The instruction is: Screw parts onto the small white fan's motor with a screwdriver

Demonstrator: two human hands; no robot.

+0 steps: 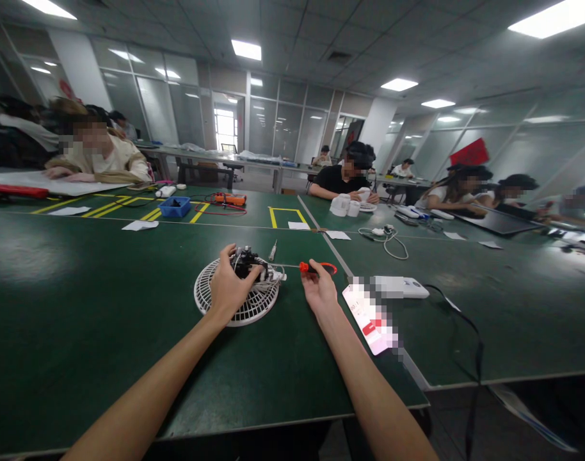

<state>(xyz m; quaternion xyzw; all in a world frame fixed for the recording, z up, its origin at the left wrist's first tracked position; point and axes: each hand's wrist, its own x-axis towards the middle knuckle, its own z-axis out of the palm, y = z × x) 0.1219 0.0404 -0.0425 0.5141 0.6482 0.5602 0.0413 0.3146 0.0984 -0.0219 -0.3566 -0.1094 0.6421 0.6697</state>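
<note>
My left hand point(229, 285) is closed around a small black motor assembly point(248, 260) with wires, held over a white round fan grille point(210, 302) that lies flat on the green table point(105, 307). My right hand point(320, 286) is closed on a red-handled screwdriver point(316, 267) whose thin shaft points left toward the motor. A second small screwdriver point(272, 250) lies on the table just behind the motor.
A phone point(369, 314) and a white box point(398, 287) with a black cable lie right of my right hand. A white cable point(391, 240), paper slips, a blue bin point(175, 206) and an orange tool point(230, 199) sit farther back. Several people sit at the far tables.
</note>
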